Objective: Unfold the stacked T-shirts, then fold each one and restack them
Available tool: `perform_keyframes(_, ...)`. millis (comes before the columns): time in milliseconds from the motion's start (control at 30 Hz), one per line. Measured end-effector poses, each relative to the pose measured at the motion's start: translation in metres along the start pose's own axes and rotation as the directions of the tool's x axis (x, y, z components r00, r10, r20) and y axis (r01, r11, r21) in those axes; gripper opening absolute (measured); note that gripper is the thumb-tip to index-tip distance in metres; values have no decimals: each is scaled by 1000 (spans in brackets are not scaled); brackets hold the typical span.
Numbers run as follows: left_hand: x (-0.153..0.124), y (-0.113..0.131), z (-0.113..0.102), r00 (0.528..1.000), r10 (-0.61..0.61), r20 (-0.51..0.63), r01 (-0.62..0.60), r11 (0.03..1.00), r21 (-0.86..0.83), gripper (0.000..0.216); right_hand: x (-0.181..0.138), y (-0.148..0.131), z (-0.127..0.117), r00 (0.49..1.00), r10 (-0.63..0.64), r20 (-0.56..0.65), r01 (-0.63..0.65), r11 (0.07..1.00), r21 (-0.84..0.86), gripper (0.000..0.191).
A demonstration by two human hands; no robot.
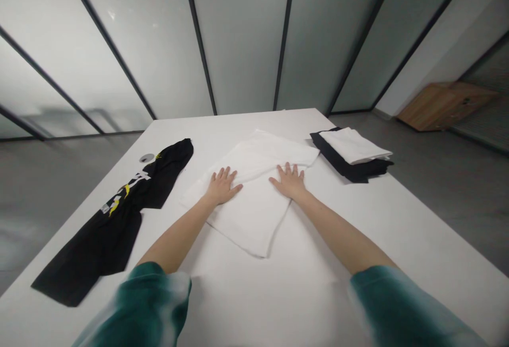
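Observation:
A white garment (254, 209), perhaps a T-shirt, lies spread on the table with one part folded over and a few soft creases. On its left side my left hand (223, 187) rests flat, fingers spread. My right hand (290, 180) presses flat on the right side, close to a fold line, its fingers also apart. Neither hand grips the cloth. The garment's lower edge points toward me, and its far part reaches beyond both hands.
A black garment (119, 230) with a yellow and white print lies along the left of the white table (254, 304), by a grey round disc (147, 158). At the right is a folded white cloth (352, 144) on folded black cloth (338, 164). Beyond stand frosted panels and a wooden cabinet (441, 104).

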State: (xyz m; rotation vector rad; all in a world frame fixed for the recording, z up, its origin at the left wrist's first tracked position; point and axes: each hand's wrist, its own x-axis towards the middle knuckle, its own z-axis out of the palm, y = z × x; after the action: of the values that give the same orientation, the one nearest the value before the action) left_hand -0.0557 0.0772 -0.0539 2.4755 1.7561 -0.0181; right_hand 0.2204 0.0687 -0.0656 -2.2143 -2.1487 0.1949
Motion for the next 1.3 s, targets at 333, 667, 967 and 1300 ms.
perform_keyframes(333,-47,63,5,996,-83,40,85,995,-52,81,54,45,-9,975,-205,-81,208,978,29,85)
perform_keyframes(667,29,-14,-34,890,-454,-44,441,881,-172,60,15,52,-17,951,246,-187,-224,965,134,58)
perform_keyframes(967,74,-24,-24,866,-499,43,420,678,-603,36,24,58,-24,948,316,-37,-252,817,518,40)
perform_keyframes(1300,60,-37,-36,925,-379,25,83,138,-987,53,18,73,-36,938,345,-27,-54,224,973,36)
